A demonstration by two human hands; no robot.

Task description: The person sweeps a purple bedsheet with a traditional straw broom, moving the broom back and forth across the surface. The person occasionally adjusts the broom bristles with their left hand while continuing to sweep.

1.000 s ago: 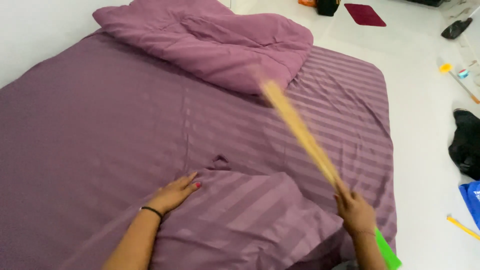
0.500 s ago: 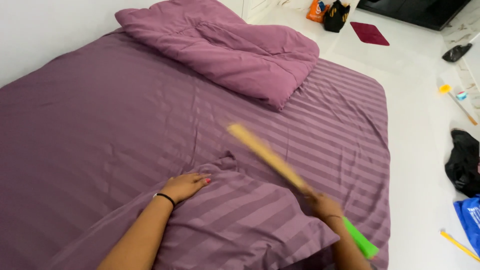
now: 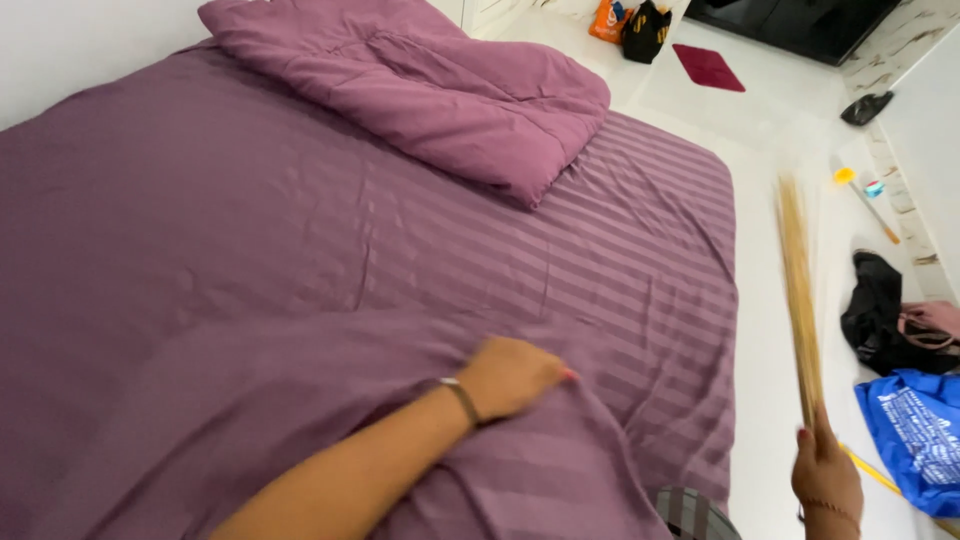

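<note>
Nearest the camera, the left hand (image 3: 512, 377) lies palm-down on the striped purple pillow (image 3: 520, 480), fingers loosely curled and pressing the fabric, gripping nothing that can be seen. The right hand (image 3: 826, 478), off the bed's right edge and over the white floor (image 3: 780, 330), is closed round the base of a straw hand broom (image 3: 798, 290). The broom's long axis stands almost upright, bristles pointing away from the person, well to the right of the pillow. The pillow therefore lies leftward of the broom, under the nearer left hand. Beyond stretches the purple bedsheet (image 3: 300, 230); farthest lies a folded purple comforter (image 3: 440, 90).
</note>
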